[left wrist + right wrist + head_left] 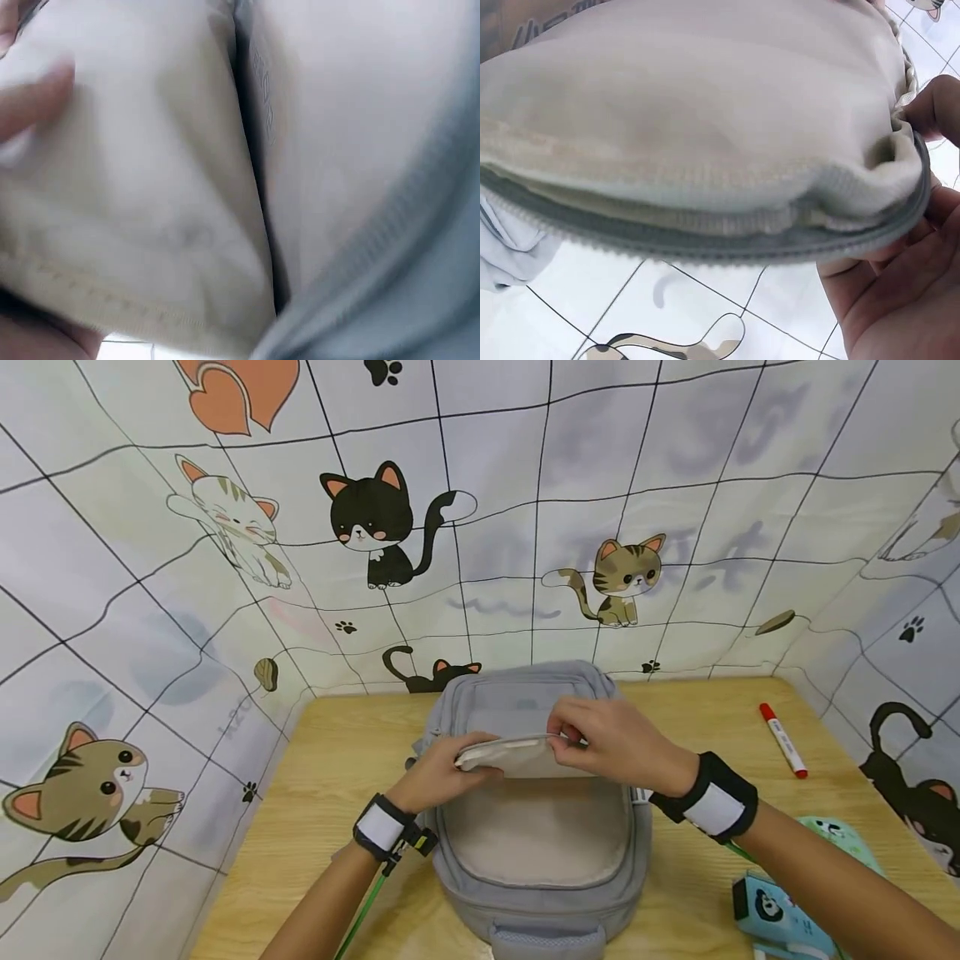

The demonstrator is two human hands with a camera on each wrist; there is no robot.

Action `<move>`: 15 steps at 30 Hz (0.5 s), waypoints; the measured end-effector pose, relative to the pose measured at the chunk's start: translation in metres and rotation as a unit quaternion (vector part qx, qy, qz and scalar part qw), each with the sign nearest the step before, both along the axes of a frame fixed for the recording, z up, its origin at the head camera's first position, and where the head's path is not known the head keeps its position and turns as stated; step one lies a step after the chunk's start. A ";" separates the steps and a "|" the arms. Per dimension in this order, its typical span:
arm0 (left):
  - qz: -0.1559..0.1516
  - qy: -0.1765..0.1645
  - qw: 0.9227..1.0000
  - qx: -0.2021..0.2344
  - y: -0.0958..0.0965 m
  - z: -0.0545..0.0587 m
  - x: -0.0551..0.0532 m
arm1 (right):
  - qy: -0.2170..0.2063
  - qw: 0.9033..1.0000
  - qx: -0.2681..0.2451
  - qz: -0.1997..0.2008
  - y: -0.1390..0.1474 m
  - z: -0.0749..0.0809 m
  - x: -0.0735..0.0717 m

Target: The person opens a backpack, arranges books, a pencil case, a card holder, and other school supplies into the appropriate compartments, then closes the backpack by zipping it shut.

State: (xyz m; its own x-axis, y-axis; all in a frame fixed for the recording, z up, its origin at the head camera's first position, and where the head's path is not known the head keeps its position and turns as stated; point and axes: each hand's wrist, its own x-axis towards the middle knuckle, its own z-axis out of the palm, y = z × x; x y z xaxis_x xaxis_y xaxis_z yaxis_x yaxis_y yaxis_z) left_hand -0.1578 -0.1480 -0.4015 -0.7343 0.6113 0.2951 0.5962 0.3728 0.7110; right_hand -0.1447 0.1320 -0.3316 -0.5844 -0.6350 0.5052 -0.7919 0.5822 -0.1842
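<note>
A grey backpack (517, 897) lies on the table with its front pocket unzipped, showing the beige pocket lining (540, 835). The pocket's flap (521, 760) is lifted, its pale inner side toward me. My left hand (438, 772) grips the flap's left edge, thumb on the lining. In the left wrist view the thumb (37, 101) lies over the beige cloth, with the dark fold of the pocket beside it. My right hand (611, 739) pinches the flap's rim toward the right. The right wrist view shows the grey zipper edge (705, 251) curving into those fingers.
A red-and-white marker (783, 741) lies on the wooden table (352, 735) at the right. Nearer, a blue box (787, 918) with a panda picture and a green item (843, 839) sit partly behind my right forearm. Cat-printed cloth (495, 468) encloses the back and sides.
</note>
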 end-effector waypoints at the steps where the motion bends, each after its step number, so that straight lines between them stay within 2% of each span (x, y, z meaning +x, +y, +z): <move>1: 0.000 0.000 1.000 0.009 0.002 -0.001 -0.003 | -0.003 1.000 -0.002 -0.003 0.001 -0.001 0.001; 6: 0.010 -0.020 0.999 0.028 0.010 -0.002 -0.014 | -0.055 0.997 -0.022 -0.040 0.019 0.000 0.001; 8: 0.032 -0.043 0.998 0.040 0.009 0.003 -0.017 | -0.084 0.992 -0.042 -0.082 0.036 0.003 -0.008; 9: 0.046 -0.046 0.997 0.048 0.009 0.009 -0.018 | -0.101 0.987 -0.053 -0.110 0.050 0.003 -0.016; 10: 0.057 -0.050 0.995 0.061 0.010 0.017 -0.018 | -0.119 0.980 -0.066 -0.144 0.065 0.002 -0.026; 12: 0.083 -0.075 0.990 0.090 0.010 0.033 -0.020 | -0.166 0.959 -0.076 -0.215 0.105 -0.006 -0.050; 14: 0.096 -0.088 0.984 0.117 0.012 0.048 -0.022 | -0.221 0.933 -0.052 -0.280 0.150 -0.024 -0.074; 15: 0.097 -0.096 0.982 0.127 0.013 0.054 -0.022 | -0.253 0.916 -0.033 -0.309 0.173 -0.037 -0.083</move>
